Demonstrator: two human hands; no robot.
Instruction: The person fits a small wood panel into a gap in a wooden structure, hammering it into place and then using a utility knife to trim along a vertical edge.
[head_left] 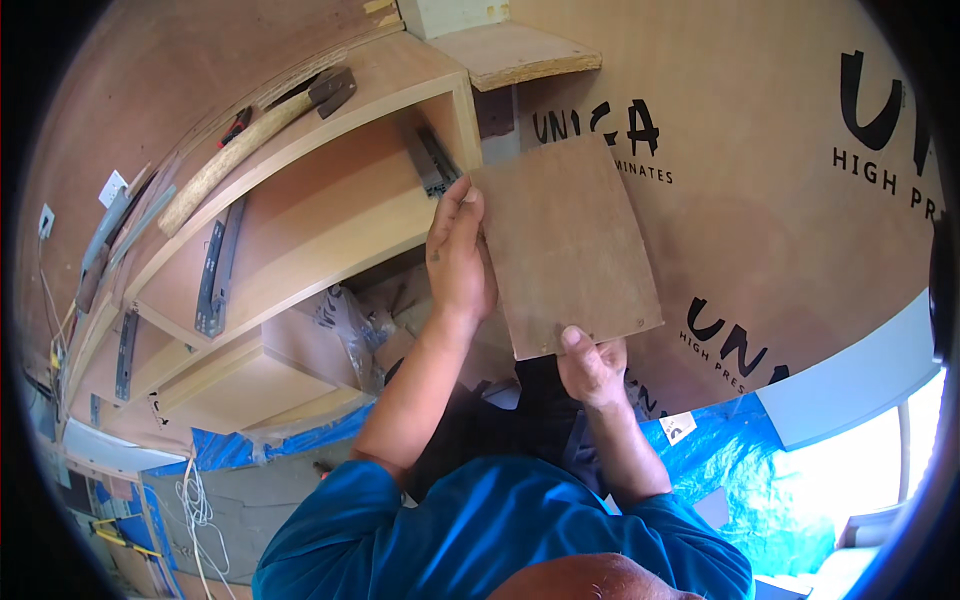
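Observation:
A flat rectangular brown wooden board [570, 245] is held up in front of my chest, tilted, with small marks along its lower edge. My left hand [462, 250] grips its left edge, fingers mostly hidden behind it. At the bottom edge my right hand [592, 370] holds it, thumb on the front face and fingers underneath. Left of the board stands an open pale wooden cabinet [330, 230]. Dark metal drawer slides [215, 270] are fixed inside its compartments, with another drawer slide [430, 160] nearer the board.
A wooden-handled tool with a dark metal head [332, 92] lies on the cabinet top, by red-handled pliers [235, 128]. A large printed brown panel [770, 150] stands at the right. Blue plastic sheeting [740, 460] covers the lower right. A white cable [195, 500] hangs at the lower left.

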